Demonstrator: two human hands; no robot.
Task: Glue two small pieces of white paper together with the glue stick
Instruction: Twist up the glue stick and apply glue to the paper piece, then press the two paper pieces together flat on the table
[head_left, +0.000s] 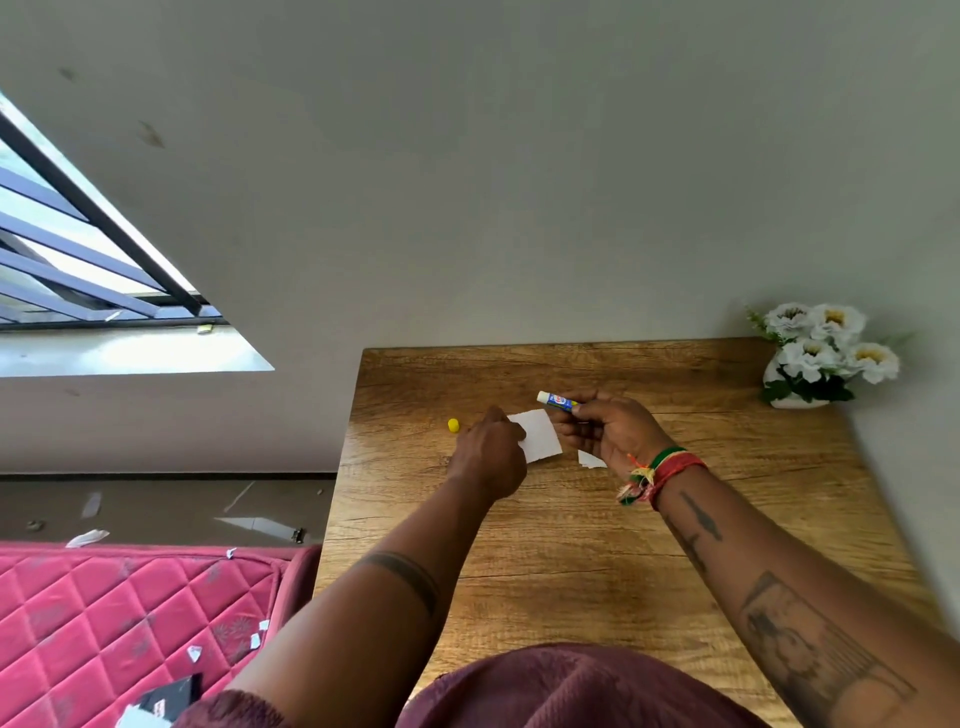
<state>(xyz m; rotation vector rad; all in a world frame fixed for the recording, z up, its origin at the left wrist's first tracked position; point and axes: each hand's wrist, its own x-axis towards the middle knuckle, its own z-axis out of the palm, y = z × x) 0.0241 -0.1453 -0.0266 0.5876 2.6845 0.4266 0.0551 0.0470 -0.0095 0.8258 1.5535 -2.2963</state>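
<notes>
Yellow plastic cap (453, 425) of the glue stick lies off on the wooden table (571, 545), just left of the left hand (491, 457). That hand's fingers are closed in a pinch on the near-left edge of a small white square of paper (540, 434), holding it lifted and tilted above the table. To its right, the right hand (605, 431) has its fingers closed around the blue-and-white glue stick (557, 401), whose uncapped tip points left, just above the paper's far corner and not clearly touching it. A second small white paper piece (589, 460) lies flat on the table, partly hidden under the right hand. Further right, a white vase of white flowers (826, 353) stands in the table's far corner, well apart from the work.

The step in hand looks like spreading glue on the held piece. It would go better with the paper laid flat or backed by fingers, so the stick can press without buckling it, with light strokes toward the edges, then aligning it over the second piece
</notes>
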